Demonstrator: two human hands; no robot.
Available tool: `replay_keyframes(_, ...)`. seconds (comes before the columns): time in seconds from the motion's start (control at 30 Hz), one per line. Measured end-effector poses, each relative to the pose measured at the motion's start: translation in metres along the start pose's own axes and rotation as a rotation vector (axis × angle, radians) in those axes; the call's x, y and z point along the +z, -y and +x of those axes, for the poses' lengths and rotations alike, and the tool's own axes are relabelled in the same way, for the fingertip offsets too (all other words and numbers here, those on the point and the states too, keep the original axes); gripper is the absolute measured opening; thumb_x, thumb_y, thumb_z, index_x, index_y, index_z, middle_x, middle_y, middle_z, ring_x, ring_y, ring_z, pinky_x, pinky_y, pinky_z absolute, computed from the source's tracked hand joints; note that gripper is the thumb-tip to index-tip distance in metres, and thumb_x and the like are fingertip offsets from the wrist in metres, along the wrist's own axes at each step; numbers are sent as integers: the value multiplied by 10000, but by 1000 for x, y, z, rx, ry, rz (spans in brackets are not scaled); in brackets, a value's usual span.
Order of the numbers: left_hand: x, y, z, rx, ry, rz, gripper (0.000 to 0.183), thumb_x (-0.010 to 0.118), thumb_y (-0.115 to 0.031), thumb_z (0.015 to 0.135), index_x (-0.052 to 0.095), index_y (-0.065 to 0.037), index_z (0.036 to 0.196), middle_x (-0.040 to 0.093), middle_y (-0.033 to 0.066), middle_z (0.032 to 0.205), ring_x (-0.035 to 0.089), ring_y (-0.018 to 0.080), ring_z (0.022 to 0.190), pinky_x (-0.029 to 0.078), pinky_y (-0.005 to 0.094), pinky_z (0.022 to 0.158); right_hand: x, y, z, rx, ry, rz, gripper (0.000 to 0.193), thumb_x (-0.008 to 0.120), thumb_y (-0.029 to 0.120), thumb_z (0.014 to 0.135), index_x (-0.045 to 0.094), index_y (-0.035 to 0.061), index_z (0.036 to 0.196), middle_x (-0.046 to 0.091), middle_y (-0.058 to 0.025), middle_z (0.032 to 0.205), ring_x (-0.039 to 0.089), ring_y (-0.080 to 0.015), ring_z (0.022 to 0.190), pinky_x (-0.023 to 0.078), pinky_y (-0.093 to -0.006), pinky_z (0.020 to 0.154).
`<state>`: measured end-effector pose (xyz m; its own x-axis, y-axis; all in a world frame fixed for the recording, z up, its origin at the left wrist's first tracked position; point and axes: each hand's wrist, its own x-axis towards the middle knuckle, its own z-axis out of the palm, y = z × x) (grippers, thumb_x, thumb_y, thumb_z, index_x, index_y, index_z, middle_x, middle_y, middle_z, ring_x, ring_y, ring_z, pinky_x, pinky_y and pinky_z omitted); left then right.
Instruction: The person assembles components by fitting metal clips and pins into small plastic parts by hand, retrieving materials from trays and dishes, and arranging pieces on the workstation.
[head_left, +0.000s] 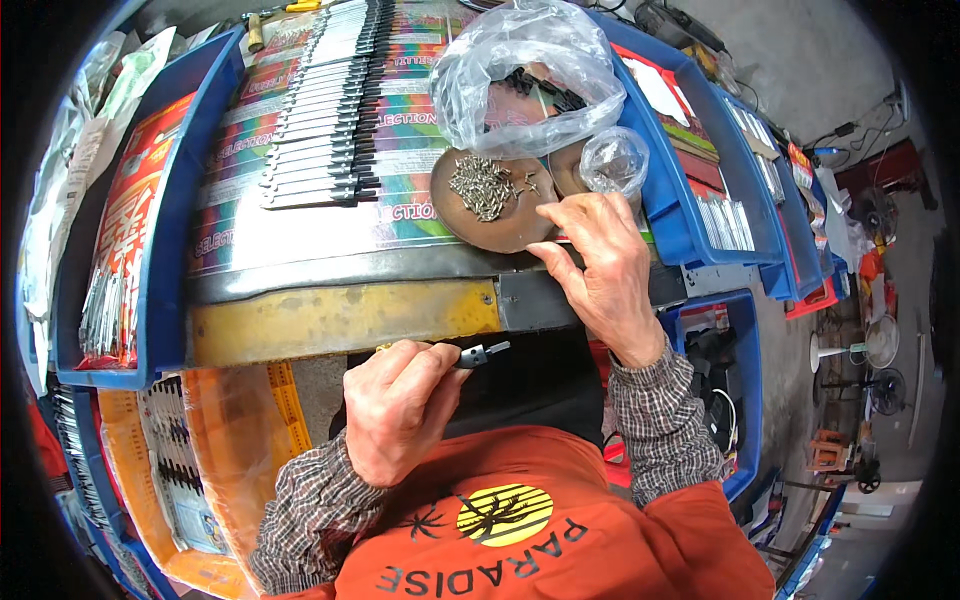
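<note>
Near the table's front edge, my left hand (402, 400) is closed around a small dark grey metal cylinder with a thin silver tip (484, 354); the tip points right and the rest is hidden in the fingers. My right hand (600, 265) is over the near right rim of a round brown dish (480, 232). Its thumb and forefinger are apart, with nothing visible between them. A heap of small metal screws (484, 188) lies in the dish. Farther back, rows of silver metal pieces with dark ends (320, 130) lie side by side on the printed table cover.
Behind the dish sits a clear plastic bag (530, 75) with black parts. A smaller clear bag (614, 162) is beside it. Blue bins stand left (170, 200) and right (655, 190), holding metal pieces. Below the table are an orange-lined crate (235, 450) and another blue bin (748, 400).
</note>
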<state>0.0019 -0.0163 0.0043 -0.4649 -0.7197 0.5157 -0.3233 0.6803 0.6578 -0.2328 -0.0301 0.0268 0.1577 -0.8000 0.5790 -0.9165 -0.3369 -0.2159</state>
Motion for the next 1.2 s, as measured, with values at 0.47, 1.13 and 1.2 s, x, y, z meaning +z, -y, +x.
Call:
replay_keyframes(0.47,-1,9,-3,-32,9,-17,243,732,38,677,617,-19,883,599,100,731,595,260,612,470,349,537,13,-8,13,-49,124,-216,477,718,353,752,617,-30,1018,543,-125,1005,492,-295,968,430,-412,816)
replay_keyframes(1.13,-3,2,-6,-45,46,-38,254,730,60,674,612,-4,889,597,107,751,608,278,644,483,358,559,6,-3,10,66,177,198,190,733,78,695,644,16,851,561,-85,862,493,-266,894,404,-364,812)
replay_keyframes(1.2,-2,1,-7,-33,30,-24,252,731,57,677,610,-6,889,595,106,748,604,276,637,480,356,556,7,-1,9,79,179,225,164,726,68,699,634,17,826,558,-81,846,494,-263,883,401,-365,807)
